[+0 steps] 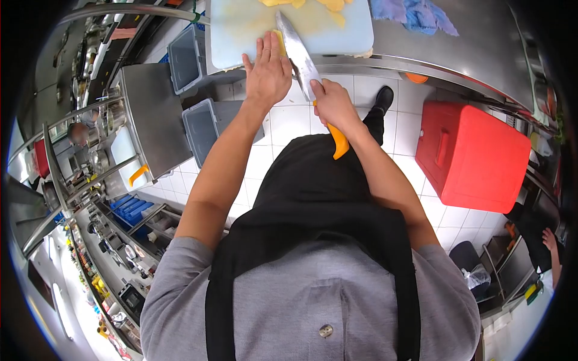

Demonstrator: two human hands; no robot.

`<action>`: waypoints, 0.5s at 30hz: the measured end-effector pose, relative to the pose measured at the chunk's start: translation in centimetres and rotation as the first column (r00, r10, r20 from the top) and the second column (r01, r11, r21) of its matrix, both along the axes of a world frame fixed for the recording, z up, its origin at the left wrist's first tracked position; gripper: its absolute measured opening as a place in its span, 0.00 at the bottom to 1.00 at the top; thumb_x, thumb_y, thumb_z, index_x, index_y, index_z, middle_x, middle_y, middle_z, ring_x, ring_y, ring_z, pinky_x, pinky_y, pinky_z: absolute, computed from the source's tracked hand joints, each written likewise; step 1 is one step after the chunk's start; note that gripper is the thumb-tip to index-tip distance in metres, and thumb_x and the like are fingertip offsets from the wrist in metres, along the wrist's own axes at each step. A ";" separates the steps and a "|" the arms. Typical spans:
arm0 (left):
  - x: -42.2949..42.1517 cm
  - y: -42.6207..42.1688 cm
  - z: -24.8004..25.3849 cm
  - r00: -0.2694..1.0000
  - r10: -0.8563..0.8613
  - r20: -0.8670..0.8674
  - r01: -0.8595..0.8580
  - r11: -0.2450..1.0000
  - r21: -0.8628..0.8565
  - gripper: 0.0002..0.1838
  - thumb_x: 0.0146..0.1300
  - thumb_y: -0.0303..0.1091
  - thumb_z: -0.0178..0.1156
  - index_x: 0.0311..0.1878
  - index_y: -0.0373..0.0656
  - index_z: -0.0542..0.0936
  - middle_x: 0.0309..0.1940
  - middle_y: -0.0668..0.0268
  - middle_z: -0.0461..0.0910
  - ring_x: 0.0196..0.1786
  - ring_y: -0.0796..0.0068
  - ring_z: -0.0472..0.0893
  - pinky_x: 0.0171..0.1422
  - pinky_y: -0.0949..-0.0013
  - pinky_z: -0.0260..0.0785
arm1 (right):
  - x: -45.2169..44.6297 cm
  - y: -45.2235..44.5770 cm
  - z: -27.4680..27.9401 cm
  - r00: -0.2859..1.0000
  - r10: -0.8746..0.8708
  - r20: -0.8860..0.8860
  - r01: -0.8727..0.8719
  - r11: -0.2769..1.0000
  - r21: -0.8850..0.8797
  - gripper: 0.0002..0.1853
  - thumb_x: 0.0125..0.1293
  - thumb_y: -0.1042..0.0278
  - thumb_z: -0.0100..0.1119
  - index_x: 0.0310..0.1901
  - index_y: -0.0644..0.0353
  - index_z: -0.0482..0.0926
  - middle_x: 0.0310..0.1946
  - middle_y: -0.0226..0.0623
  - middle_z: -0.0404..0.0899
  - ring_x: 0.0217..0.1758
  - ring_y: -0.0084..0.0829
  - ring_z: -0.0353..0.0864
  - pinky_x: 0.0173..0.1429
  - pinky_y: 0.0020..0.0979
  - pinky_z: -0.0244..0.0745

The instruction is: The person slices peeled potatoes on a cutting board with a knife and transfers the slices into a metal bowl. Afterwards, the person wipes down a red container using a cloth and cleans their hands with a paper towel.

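Note:
A chef's knife with an orange-yellow handle is gripped in my right hand. Its blade points away from me, with the tip over a white cutting board. My left hand lies palm down at the board's near edge, long fingers stretched forward, holding down a yellow piece of food. That piece shows along the index finger, right beside the blade; the rest of it and my thumb are hidden. More yellow pieces lie at the far side of the board, partly cut off by the frame.
Blue cloths lie on the steel counter right of the board. Grey bins stand below left. A large red box is on the floor at right. Another person's hand shows at far right.

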State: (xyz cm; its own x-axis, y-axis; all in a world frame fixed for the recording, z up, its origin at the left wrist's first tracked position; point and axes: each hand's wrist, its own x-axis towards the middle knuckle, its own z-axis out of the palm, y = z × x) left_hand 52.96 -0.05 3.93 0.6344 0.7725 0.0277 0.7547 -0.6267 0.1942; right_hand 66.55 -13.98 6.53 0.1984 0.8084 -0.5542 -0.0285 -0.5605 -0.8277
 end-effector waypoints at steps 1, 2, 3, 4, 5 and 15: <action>0.0 0.1 0.0 1.000 0.000 0.003 0.000 1.000 -0.005 0.36 0.78 0.44 0.42 0.83 0.36 0.53 0.84 0.52 0.53 0.85 0.47 0.53 0.83 0.27 0.40 | -0.1 0.0 0.2 1.000 0.001 0.002 -0.001 1.000 0.003 0.25 0.84 0.53 0.44 0.38 0.71 0.76 0.19 0.42 0.77 0.14 0.34 0.76 0.23 0.38 0.75; 0.0 0.1 0.0 1.000 0.001 0.004 -0.001 1.000 -0.002 0.36 0.78 0.44 0.42 0.83 0.36 0.53 0.84 0.52 0.53 0.85 0.47 0.53 0.83 0.27 0.40 | -0.2 0.0 0.3 1.000 0.004 0.020 -0.004 1.000 -0.008 0.25 0.84 0.53 0.44 0.38 0.71 0.76 0.19 0.42 0.77 0.14 0.34 0.77 0.23 0.39 0.75; 0.1 0.1 0.1 1.000 0.001 0.002 -0.001 1.000 0.000 0.36 0.77 0.44 0.42 0.83 0.36 0.53 0.84 0.52 0.53 0.85 0.48 0.53 0.83 0.27 0.40 | -0.3 0.0 0.4 0.999 0.007 0.038 -0.006 1.000 -0.020 0.26 0.84 0.53 0.43 0.38 0.71 0.76 0.19 0.43 0.77 0.14 0.35 0.77 0.23 0.39 0.76; 0.1 0.0 0.1 1.000 0.003 0.000 -0.003 1.000 -0.001 0.36 0.77 0.44 0.42 0.83 0.35 0.53 0.84 0.52 0.53 0.86 0.48 0.52 0.83 0.27 0.40 | -0.3 0.1 0.4 0.999 0.008 0.039 -0.007 1.000 -0.022 0.26 0.84 0.53 0.43 0.38 0.71 0.76 0.19 0.43 0.77 0.14 0.35 0.77 0.23 0.39 0.76; 0.1 -0.1 0.1 1.000 0.004 0.000 -0.004 1.000 -0.004 0.36 0.77 0.44 0.42 0.83 0.35 0.53 0.84 0.52 0.53 0.86 0.48 0.52 0.83 0.27 0.40 | -0.5 0.3 0.1 0.999 -0.008 0.031 0.009 1.000 -0.024 0.26 0.84 0.53 0.43 0.38 0.71 0.76 0.19 0.43 0.77 0.15 0.35 0.77 0.24 0.39 0.76; 0.0 -0.2 0.2 1.000 0.003 -0.016 -0.003 1.000 -0.009 0.38 0.76 0.45 0.41 0.83 0.35 0.52 0.85 0.52 0.52 0.86 0.50 0.51 0.83 0.26 0.39 | -0.8 0.0 0.0 1.000 -0.018 0.015 0.018 1.000 -0.010 0.26 0.84 0.52 0.43 0.40 0.72 0.77 0.20 0.46 0.79 0.16 0.37 0.79 0.24 0.39 0.76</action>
